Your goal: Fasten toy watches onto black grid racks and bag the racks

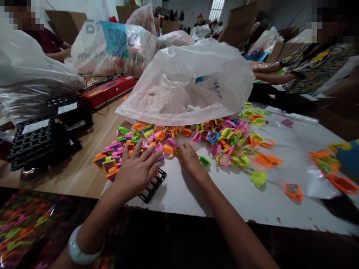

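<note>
My left hand [137,168] lies spread, palm down, over a black plastic tray [153,190]. Colourful toy watches [112,164] in orange, pink and yellow-green fill the tray's left part, and some cells at its near right corner are bare. The hand hides much of the tray. My right hand [187,157] has its fingers pinched together at the near edge of a loose heap of toy watches [224,134]. An orange toy watch [168,150] sits at its fingertips; what the fingers hold is hidden. A green toy watch [205,161] lies just right of that hand.
A large translucent plastic bag [190,82] stands open behind the heap. Stacked black trays [30,142] and a red bag sealer [109,91] are at left. More toy watches [292,191] lie at right. Two co-workers' arms [277,76] [57,56] show across the table.
</note>
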`<state>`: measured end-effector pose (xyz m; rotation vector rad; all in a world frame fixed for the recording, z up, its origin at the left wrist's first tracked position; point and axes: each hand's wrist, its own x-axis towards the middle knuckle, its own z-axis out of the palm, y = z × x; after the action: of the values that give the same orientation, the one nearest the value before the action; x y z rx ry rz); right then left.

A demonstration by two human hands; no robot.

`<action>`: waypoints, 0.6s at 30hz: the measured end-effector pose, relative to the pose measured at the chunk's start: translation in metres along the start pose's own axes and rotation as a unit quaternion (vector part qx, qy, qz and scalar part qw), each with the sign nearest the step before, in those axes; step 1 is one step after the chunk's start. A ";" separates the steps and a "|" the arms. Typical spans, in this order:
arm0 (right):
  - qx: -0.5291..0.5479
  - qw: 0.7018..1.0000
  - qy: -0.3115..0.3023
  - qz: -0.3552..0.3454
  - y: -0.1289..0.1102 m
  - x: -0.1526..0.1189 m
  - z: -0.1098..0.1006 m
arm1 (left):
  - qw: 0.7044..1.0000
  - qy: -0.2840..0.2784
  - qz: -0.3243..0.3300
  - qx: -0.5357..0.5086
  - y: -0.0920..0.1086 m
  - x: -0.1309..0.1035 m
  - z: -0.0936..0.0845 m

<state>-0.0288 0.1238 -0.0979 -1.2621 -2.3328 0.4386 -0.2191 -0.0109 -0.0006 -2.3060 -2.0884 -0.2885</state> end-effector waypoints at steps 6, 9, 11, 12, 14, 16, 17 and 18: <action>-0.154 0.987 -0.030 0.032 -0.007 -0.014 -0.011 | 1.000 0.003 -0.002 -0.007 0.004 0.004 -0.001; -0.079 0.993 -0.062 0.059 -0.008 -0.023 -0.020 | 1.000 0.004 0.002 -0.017 0.008 0.006 0.000; 0.033 0.993 -0.064 0.098 -0.010 -0.032 -0.024 | 0.999 0.003 0.021 -0.026 0.011 0.007 0.001; 0.112 0.984 -0.066 0.123 -0.012 -0.038 -0.025 | 0.999 0.002 0.033 -0.031 0.012 0.007 0.001; 0.293 0.937 -0.079 0.174 -0.020 -0.054 -0.025 | 0.998 0.003 0.052 -0.039 0.014 0.007 0.002; 0.444 0.868 -0.097 0.199 -0.031 -0.073 -0.022 | 0.997 0.005 0.057 -0.042 0.014 0.008 0.003; 0.489 0.843 -0.104 0.196 -0.036 -0.082 -0.020 | 0.997 0.004 0.056 -0.042 0.014 0.008 0.003; 0.514 0.830 -0.109 0.188 -0.040 -0.089 -0.018 | 0.998 0.002 0.056 -0.042 0.014 0.009 0.003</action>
<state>-0.0049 0.0282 -0.0842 -1.0769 -1.4822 1.7494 -0.2044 -0.0032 -0.0008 -2.4564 -1.9733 -0.3842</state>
